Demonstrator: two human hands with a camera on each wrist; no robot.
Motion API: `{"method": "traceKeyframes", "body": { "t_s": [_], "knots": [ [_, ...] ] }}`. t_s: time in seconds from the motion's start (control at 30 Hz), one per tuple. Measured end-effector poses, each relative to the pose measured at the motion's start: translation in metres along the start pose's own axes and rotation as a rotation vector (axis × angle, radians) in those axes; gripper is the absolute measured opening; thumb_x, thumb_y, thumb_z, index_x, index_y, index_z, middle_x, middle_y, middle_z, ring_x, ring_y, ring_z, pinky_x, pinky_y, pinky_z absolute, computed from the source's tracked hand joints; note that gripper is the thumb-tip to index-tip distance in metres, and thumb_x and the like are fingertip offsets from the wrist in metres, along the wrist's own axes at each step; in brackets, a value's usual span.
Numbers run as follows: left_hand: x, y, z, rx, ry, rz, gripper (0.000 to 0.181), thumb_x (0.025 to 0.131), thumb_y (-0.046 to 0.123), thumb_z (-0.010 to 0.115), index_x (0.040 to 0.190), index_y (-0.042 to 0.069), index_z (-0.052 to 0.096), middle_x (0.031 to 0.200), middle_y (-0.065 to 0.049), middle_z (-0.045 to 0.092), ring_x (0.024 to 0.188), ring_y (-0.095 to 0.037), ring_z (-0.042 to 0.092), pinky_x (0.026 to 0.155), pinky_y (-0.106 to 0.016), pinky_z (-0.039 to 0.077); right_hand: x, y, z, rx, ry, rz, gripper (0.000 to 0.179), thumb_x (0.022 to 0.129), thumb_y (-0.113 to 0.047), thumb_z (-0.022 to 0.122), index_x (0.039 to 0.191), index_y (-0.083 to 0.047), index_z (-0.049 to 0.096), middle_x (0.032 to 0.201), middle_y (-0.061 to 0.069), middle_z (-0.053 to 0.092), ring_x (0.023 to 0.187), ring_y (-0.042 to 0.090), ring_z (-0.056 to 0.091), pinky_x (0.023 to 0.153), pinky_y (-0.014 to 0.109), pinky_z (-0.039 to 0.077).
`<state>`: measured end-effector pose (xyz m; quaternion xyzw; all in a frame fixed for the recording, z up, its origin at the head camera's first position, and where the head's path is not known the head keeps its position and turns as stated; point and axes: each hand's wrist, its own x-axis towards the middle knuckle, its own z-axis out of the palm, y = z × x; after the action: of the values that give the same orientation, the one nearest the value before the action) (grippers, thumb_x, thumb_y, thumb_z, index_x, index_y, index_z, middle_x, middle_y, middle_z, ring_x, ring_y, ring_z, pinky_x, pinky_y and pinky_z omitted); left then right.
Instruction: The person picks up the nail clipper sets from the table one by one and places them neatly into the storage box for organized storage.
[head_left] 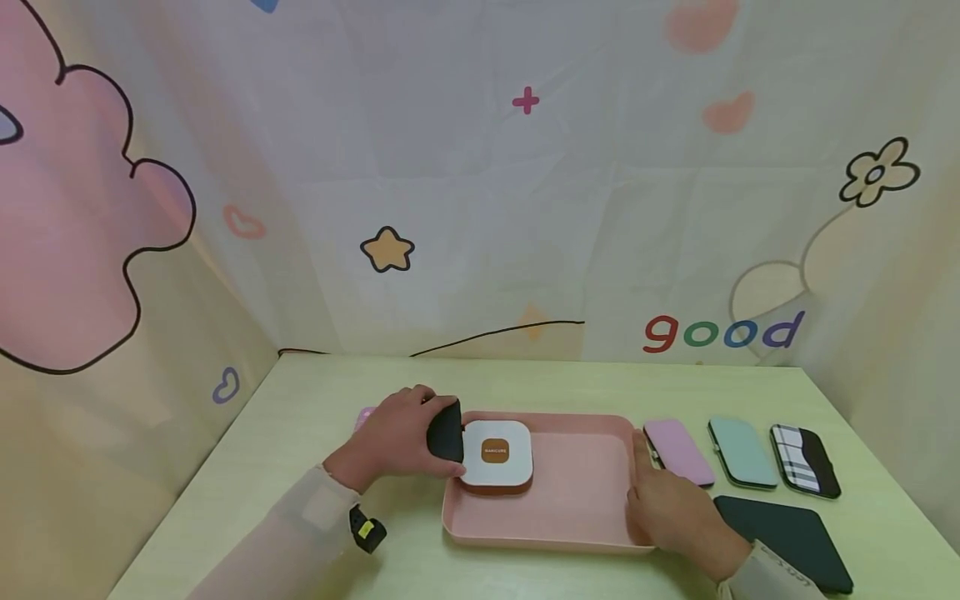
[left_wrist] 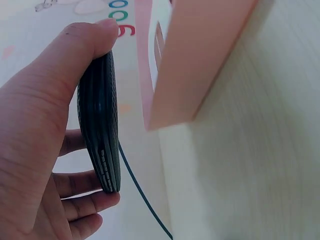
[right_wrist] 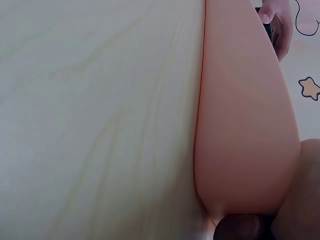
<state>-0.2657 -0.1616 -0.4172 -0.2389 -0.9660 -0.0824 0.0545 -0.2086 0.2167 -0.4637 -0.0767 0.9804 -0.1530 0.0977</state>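
Observation:
My left hand (head_left: 397,437) grips a black case (head_left: 446,432) by its edges, thumb on one end and fingers on the other. In the left wrist view the black case (left_wrist: 100,120) stands on edge, closed, with a textured face. It is held at the left end of a pink tray (head_left: 581,500). Inside that end lies a white square box (head_left: 497,475) with a brown label. At the tray's right end, my right hand (head_left: 671,508) holds the rim. The right wrist view shows the tray's outer wall (right_wrist: 245,110) close to the fingers, which are partly hidden.
Right of the tray lie a pink-purple case (head_left: 681,454), a mint case (head_left: 742,454) and a plaid-and-black case (head_left: 806,462). A dark flat pad (head_left: 787,537) lies partly beneath my right forearm. Behind my left hand a pink item (head_left: 363,417) shows slightly. A printed curtain (head_left: 480,183) stands behind the table.

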Motion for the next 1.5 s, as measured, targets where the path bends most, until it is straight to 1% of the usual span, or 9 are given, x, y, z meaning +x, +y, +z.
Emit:
{"method": "traceKeyframes", "body": {
  "t_s": [0.3, 0.43, 0.67, 0.87, 0.97, 1.13, 1.27, 1.5],
  "knots": [
    [0.004, 0.019, -0.004, -0.011, -0.006, 0.020, 0.098, 0.065, 0.080, 0.071, 0.143, 0.023, 0.055, 0.127, -0.005, 0.057, 0.106, -0.020, 0.055, 0.088, -0.037, 0.049, 0.000, 0.002, 0.002, -0.001, 0.011, -0.017, 0.079, 0.101, -0.022, 0.043, 0.158, 0.005, -0.005, 0.055, -0.002, 0.047, 0.043, 0.013, 0.039, 0.043, 0.029, 0.023],
    [0.009, 0.025, -0.006, -0.013, -0.013, 0.036, 0.098, 0.065, 0.080, 0.070, 0.144, 0.024, 0.054, 0.127, -0.004, 0.057, 0.106, -0.019, 0.055, 0.090, -0.037, 0.049, 0.001, 0.003, 0.002, 0.003, 0.014, -0.018, 0.078, 0.101, -0.021, 0.043, 0.158, 0.005, -0.005, 0.055, -0.001, 0.047, 0.044, 0.013, 0.040, 0.043, 0.029, 0.023],
    [0.017, 0.039, -0.004, -0.050, -0.032, 0.063, 0.097, 0.065, 0.080, 0.071, 0.142, 0.023, 0.055, 0.125, -0.004, 0.058, 0.104, -0.020, 0.057, 0.086, -0.036, 0.051, 0.000, 0.004, 0.002, 0.022, 0.008, -0.019, 0.078, 0.101, -0.020, 0.043, 0.158, 0.005, -0.005, 0.056, -0.001, 0.048, 0.045, 0.014, 0.041, 0.044, 0.029, 0.025],
    [0.024, 0.053, -0.002, -0.029, -0.028, 0.091, 0.097, 0.065, 0.081, 0.070, 0.143, 0.025, 0.053, 0.123, -0.003, 0.057, 0.102, -0.018, 0.053, 0.083, -0.034, 0.050, 0.001, 0.004, 0.001, 0.022, 0.004, -0.017, 0.079, 0.101, -0.021, 0.043, 0.158, 0.005, -0.005, 0.056, 0.000, 0.048, 0.045, 0.014, 0.042, 0.044, 0.029, 0.026],
    [0.029, 0.061, -0.001, -0.016, -0.042, 0.096, 0.098, 0.066, 0.082, 0.068, 0.145, 0.026, 0.051, 0.125, -0.002, 0.056, 0.103, -0.018, 0.051, 0.083, -0.034, 0.050, 0.001, 0.003, 0.000, 0.036, 0.001, -0.018, 0.078, 0.101, -0.021, 0.043, 0.158, 0.004, -0.005, 0.056, 0.000, 0.049, 0.045, 0.014, 0.042, 0.044, 0.029, 0.026],
    [0.034, 0.070, -0.001, 0.010, -0.050, 0.105, 0.097, 0.067, 0.080, 0.068, 0.145, 0.025, 0.051, 0.126, -0.003, 0.056, 0.105, -0.018, 0.052, 0.083, -0.034, 0.050, 0.000, 0.004, 0.001, 0.063, -0.005, -0.021, 0.078, 0.102, -0.020, 0.042, 0.158, 0.002, -0.007, 0.055, 0.000, 0.049, 0.045, 0.014, 0.042, 0.044, 0.029, 0.025],
    [0.040, 0.078, 0.002, 0.027, -0.058, 0.115, 0.097, 0.068, 0.080, 0.068, 0.146, 0.026, 0.050, 0.128, -0.003, 0.056, 0.106, -0.018, 0.053, 0.083, -0.033, 0.051, -0.001, 0.006, 0.001, 0.067, -0.001, -0.032, 0.078, 0.102, -0.019, 0.042, 0.158, 0.002, -0.008, 0.056, 0.000, 0.049, 0.046, 0.014, 0.042, 0.044, 0.029, 0.026],
    [0.049, 0.091, 0.005, 0.041, -0.062, 0.146, 0.098, 0.068, 0.083, 0.066, 0.146, 0.027, 0.049, 0.126, -0.001, 0.057, 0.104, -0.017, 0.054, 0.083, -0.031, 0.051, 0.000, 0.007, 0.001, 0.078, 0.012, -0.044, 0.077, 0.102, -0.019, 0.042, 0.158, 0.003, -0.005, 0.055, -0.001, 0.049, 0.045, 0.013, 0.042, 0.044, 0.029, 0.027]
  ]
}}
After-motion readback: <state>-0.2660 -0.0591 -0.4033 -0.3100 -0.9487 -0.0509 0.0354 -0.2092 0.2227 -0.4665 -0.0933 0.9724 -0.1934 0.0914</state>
